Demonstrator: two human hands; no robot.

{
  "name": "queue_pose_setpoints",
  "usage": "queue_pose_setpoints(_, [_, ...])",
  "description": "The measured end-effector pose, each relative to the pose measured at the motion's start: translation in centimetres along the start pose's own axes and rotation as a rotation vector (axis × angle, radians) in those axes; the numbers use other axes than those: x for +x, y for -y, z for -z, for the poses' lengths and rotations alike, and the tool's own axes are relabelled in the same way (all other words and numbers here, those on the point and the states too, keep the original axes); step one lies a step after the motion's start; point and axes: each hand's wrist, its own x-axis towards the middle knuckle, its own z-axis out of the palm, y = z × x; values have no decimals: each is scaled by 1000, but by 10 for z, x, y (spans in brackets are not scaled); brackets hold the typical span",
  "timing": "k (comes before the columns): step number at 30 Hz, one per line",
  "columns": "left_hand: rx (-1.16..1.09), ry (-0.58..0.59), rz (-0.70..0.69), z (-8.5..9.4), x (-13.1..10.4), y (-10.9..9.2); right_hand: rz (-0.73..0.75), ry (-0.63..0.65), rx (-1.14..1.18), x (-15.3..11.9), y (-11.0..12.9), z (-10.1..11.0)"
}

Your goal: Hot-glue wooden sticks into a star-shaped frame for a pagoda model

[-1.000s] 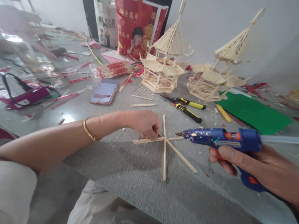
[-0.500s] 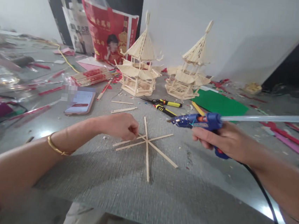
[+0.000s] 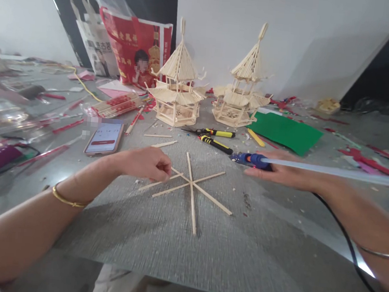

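Note:
Thin wooden sticks cross at one centre as a star (image 3: 192,208) lying flat on the grey table. At its left side my left hand (image 3: 148,163) is closed in a pinch on a loose wooden stick (image 3: 147,187), whose lower end points left. To the right of the star, my right hand (image 3: 278,170) is wrapped round a blue glue gun (image 3: 253,160), held low over the table with its nozzle toward the left. A long clear glue stick (image 3: 329,170) juts from the gun's back. The gun's handle is mostly hidden.
Two wooden pagoda models (image 3: 177,103) (image 3: 238,105) stand at the back. Before them lie black-and-yellow pliers (image 3: 217,143) and a green sheet (image 3: 285,132). A phone (image 3: 104,137), a red bag (image 3: 135,50) and plastic-wrapped scraps are on the left. A black cord (image 3: 347,236) trails right.
The glue gun has been lowered and turned, with my right hand now lower on the table side. My left hand and its stick have shifted slightly left, away from the star's centre.

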Motion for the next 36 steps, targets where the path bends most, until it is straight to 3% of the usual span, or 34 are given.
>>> queue_pose_setpoints(3, [-25, 13, -11, -2, 2, 0, 84, 120, -223, -2, 1, 1])
queue_pose_setpoints(8, [-94, 16, 5, -2, 4, 4, 50, 48, -302, -15, 1, -7])
queue_pose_setpoints(13, [-110, 22, 2, -2, 4, 3, -9, -29, -403, -28, -23, -23])
queue_pose_setpoints(17, [-121, 41, -22, -3, 4, 4, -39, -28, -531, -33, -38, -31])
queue_pose_setpoints(24, [-139, 8, 3, -5, 6, 9, -49, 44, -698, -39, -46, -28])
queue_pose_setpoints(36, [-64, -29, 29, -6, 9, -1, 15, 146, -594, -44, -42, -9])
